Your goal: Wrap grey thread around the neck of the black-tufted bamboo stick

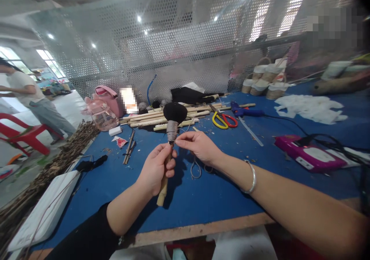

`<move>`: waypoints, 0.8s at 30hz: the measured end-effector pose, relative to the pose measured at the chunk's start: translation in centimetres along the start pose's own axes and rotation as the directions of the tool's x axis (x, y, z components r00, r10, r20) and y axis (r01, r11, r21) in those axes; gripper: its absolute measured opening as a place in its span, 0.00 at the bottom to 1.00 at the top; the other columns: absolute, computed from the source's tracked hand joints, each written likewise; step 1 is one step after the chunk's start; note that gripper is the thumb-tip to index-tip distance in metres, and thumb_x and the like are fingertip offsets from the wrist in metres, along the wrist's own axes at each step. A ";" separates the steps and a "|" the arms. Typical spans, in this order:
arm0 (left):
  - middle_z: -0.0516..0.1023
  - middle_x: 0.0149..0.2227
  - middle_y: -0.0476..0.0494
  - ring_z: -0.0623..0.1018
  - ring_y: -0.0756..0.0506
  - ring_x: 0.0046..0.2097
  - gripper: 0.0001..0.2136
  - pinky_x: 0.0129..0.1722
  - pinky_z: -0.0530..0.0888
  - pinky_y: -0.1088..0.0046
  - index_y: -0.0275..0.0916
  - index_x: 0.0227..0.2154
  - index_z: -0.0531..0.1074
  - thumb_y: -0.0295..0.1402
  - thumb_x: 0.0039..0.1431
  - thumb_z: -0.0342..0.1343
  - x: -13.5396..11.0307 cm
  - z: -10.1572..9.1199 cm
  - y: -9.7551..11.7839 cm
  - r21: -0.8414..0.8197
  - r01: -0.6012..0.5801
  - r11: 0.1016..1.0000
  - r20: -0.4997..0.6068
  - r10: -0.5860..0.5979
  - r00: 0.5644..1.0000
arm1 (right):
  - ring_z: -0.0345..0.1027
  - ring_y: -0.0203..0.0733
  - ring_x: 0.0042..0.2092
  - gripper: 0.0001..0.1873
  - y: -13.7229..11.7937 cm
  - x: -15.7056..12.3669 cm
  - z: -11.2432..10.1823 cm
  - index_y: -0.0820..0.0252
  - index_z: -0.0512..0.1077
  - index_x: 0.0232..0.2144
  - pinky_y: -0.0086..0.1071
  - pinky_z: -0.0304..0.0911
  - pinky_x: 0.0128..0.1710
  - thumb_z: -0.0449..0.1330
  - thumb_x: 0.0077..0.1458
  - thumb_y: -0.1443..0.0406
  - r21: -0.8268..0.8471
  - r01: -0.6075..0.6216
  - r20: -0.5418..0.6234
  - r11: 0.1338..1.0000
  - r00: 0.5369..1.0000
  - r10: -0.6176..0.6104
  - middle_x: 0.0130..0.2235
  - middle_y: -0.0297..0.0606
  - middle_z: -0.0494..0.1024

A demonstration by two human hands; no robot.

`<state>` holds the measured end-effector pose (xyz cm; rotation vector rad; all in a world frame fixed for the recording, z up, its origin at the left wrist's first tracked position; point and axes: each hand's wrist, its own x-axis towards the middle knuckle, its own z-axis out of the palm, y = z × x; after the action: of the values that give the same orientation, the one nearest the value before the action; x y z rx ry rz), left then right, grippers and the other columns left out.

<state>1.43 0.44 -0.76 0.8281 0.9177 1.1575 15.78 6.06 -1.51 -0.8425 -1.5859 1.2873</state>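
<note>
My left hand [157, 165] is wrapped round a bamboo stick [163, 186], which it holds upright with a slight tilt above the blue table. The stick carries a round black cloth head [175, 112]. Grey cord [172, 129] is wound in a band just under that head. Close to the lower end of the band, my right hand [199, 144] pinches the thin cord between thumb and forefinger. Loose loops of cord [195, 170] hang below my right hand. The exact pinch point is too small to make out clearly.
Behind my hands lie several bamboo sticks [144, 118], scissors [222, 120] and a blue glue gun [245, 111]. A purple power strip [309, 152] with cables is at right. A clear bottle [104, 117] and white power bank-like slab [43, 210] stand left. One person [27, 90] is further back.
</note>
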 end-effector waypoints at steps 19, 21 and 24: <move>0.61 0.19 0.55 0.53 0.59 0.15 0.09 0.12 0.51 0.86 0.37 0.33 0.65 0.37 0.58 0.46 -0.2 -0.6 0.2 -0.057 0.278 0.959 0.217 -0.260 0.941 | 0.34 0.24 0.15 0.19 1.2 0.3 -0.5 0.61 0.63 0.27 0.23 0.30 0.12 0.62 0.45 0.53 0.262 -0.400 0.349 0.878 0.888 0.300 0.16 0.22 0.55; 0.61 0.19 0.55 0.53 0.59 0.15 0.10 0.12 0.52 0.86 0.37 0.33 0.65 0.38 0.58 0.45 -0.2 -0.7 0.3 0.006 0.308 0.951 0.258 -0.299 0.919 | 0.35 0.23 0.16 0.19 1.2 0.2 -0.5 0.61 0.62 0.25 0.22 0.31 0.13 0.64 0.42 0.54 0.290 -0.392 0.321 0.873 0.899 0.297 0.15 0.22 0.54; 0.66 0.23 0.51 0.57 0.57 0.15 0.15 0.12 0.56 0.83 0.37 0.36 0.65 0.43 0.58 0.42 -0.1 -0.8 -0.1 0.177 0.180 0.968 0.169 -0.210 0.963 | 0.36 0.24 0.16 0.19 1.2 0.1 -0.2 0.61 0.62 0.24 0.23 0.31 0.13 0.65 0.41 0.55 0.281 -0.339 0.185 0.898 0.937 0.296 0.14 0.21 0.52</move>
<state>0.74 0.37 -1.14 0.9368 0.9217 0.8270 15.91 6.52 -2.68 -0.8499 -1.3329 1.8111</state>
